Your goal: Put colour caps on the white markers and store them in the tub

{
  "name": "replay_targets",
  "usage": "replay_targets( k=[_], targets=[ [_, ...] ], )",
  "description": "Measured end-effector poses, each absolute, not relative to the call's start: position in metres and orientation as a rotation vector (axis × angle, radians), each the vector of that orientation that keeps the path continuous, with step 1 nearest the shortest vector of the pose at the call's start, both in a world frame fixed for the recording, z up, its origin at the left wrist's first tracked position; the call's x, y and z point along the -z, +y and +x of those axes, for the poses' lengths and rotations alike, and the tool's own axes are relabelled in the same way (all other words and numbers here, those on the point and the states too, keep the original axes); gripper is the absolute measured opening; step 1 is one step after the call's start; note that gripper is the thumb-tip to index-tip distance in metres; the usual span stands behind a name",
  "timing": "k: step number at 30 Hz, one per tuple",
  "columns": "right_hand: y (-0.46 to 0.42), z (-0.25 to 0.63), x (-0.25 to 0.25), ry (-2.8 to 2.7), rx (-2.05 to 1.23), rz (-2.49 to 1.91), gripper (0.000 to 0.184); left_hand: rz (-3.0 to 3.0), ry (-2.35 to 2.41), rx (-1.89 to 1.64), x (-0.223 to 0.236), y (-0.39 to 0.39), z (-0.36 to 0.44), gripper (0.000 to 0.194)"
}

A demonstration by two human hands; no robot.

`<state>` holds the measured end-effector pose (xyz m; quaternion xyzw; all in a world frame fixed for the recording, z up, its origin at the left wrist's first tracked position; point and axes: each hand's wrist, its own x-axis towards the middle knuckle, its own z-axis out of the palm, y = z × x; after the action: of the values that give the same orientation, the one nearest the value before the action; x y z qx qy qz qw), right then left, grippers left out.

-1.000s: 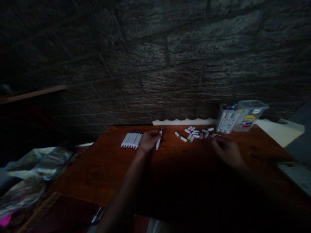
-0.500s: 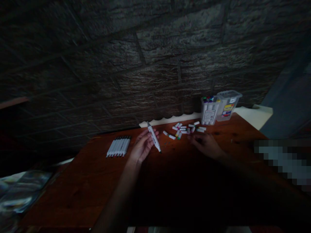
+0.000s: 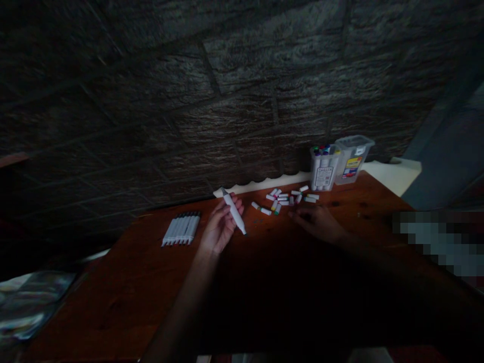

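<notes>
a dark block wall [image 3: 242, 116] is noted behind; against it a brown wooden table [image 3: 121, 297] is set. at its far right a transparent tub [image 3: 354, 161] is stood beside a filled container [image 3: 324, 174], in which markers are packed on end, presumably to save room. the left hand [image 3: 219, 228] is turned partly palm-up, its fingers closed. the right hand [image 3: 316, 222] is lowered near the caps, fingers curled narrow; whether anything is gripped cannot be told. at left a row of white markers [image 3: 181, 228] is laid side by side, probably to be kept orderly. one white marker [image 3: 235, 214] is held slantwise in the left hand, perhaps for easy viewing. loose caps [image 3: 283, 198] are scattered before the filled container.
</notes>
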<state>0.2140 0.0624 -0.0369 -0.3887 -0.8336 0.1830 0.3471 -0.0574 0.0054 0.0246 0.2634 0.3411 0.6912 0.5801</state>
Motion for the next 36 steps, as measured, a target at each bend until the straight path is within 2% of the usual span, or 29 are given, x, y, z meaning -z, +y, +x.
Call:
replay_targets(
  k=[3,8,14,21,25,30,36],
  targets=[
    [0.065,0.209,0.038,-2.194,-0.403,-1.011,0.019,0.633,0.811,-1.616,-0.025,0.007,-0.058,0.038],
    [0.066,0.186,0.037,-2.389,-0.147,-0.935,0.036,0.613,0.783,-1.637,-0.022,0.009,-0.058,0.029],
    [0.061,0.180,0.036,-2.494,-0.052,-0.983,0.031,0.681,0.754,-1.612,-0.017,0.009,-0.058,0.022],
    [0.062,0.198,0.031,-2.430,-0.212,-1.088,0.013,0.708,0.755,-1.628,-0.017,0.008,-0.057,0.023],
    [0.066,0.204,0.030,-2.367,-0.283,-1.153,0.012,0.721,0.770,-1.614,-0.017,0.008,-0.057,0.029],
    [0.066,0.191,0.029,-2.295,-0.313,-1.299,0.030,0.732,0.753,-1.601,-0.016,0.009,-0.054,0.023],
    [0.060,0.195,0.030,-2.294,-0.401,-1.161,0.033,0.700,0.807,-1.598,-0.018,0.007,-0.049,0.021]
  ],
)
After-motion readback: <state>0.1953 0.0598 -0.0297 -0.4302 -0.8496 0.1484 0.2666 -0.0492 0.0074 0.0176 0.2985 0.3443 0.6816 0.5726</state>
